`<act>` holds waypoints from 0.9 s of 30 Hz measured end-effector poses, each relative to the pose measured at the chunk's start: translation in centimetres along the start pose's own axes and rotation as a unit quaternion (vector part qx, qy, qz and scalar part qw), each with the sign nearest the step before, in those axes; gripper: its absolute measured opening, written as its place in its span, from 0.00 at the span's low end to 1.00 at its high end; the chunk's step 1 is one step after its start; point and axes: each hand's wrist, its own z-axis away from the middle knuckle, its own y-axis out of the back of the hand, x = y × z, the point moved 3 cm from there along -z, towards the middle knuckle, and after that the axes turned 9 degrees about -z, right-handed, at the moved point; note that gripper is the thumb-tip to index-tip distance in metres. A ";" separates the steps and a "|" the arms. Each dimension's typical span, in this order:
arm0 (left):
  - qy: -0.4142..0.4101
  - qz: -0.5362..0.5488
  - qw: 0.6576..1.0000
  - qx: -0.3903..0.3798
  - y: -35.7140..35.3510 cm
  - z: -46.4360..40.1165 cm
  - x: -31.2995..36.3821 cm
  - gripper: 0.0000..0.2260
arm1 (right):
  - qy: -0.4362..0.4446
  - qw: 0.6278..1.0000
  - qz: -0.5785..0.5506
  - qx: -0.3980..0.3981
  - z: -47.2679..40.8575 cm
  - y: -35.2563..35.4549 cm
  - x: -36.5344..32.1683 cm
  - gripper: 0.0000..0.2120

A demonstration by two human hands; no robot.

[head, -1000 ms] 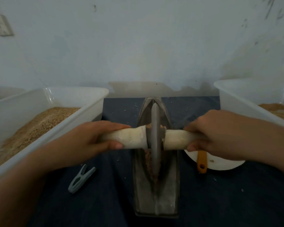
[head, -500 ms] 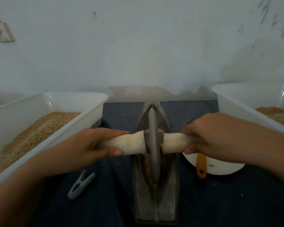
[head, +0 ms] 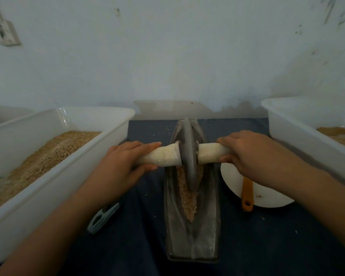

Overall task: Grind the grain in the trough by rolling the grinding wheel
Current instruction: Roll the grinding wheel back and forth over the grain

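A dark blue cloth-covered counter (head: pixel 267 246) meets a pale, scuffed wall (head: pixel 167 56). The long grey metal trough (head: pixel 205 236) runs near to far at centre, brown crushed grain (head: pixel 185 198) along its groove. The grey disc-shaped grinding wheel (head: pixel 187 156) stands upright toward the trough's far end, its white wrapped axle handle (head: pixel 163 156) lying left to right. The left hand (head: pixel 120 166) and right hand (head: pixel 245 150) each curl around a handle end. White plastic tubs (head: pixel 54 188) flank them.

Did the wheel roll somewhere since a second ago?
Yes. Both hands, left and right, pushed the wheel away, toward the trough's far end, baring more grain behind it. Each grip on the handle stayed; tubs, peg, plate unmoved.
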 end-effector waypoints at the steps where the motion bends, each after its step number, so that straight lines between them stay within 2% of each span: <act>1: 0.002 0.023 1.000 -0.017 0.2 0.0 -0.1 0.23 | 0.010 1.000 0.012 -0.010 0.2 0.2 -0.2 0.14; 5: 0.000 0.116 0.987 -0.107 1.6 0.7 -0.7 0.22 | 0.023 0.996 0.003 -0.086 1.5 2.0 -1.0 0.11; 8: -0.021 0.160 0.977 -0.142 2.4 1.2 -0.6 0.20 | 0.035 0.994 -0.001 -0.106 2.4 3.0 -1.4 0.15; 12: -0.027 0.103 0.989 -0.107 2.2 0.9 -0.3 0.23 | 0.007 0.995 -0.014 -0.103 2.0 2.1 -1.0 0.13; 16: -0.024 -0.028 0.999 -0.004 0.6 0.3 0.2 0.23 | -0.014 1.000 -0.010 -0.024 0.3 0.1 -0.3 0.12; 19: -0.007 -0.034 0.999 0.012 -0.2 0.1 0.1 0.23 | 0.006 0.999 0.028 0.036 -0.1 -0.8 -0.1 0.16; 22: -0.008 0.002 1.000 -0.023 0.2 0.0 -0.2 0.23 | 0.022 0.999 0.037 0.017 0.3 -0.3 -0.5 0.15; 27: -0.004 0.132 0.982 -0.133 1.9 1.0 -0.9 0.25 | 0.032 0.995 0.002 -0.094 1.8 2.4 -1.3 0.12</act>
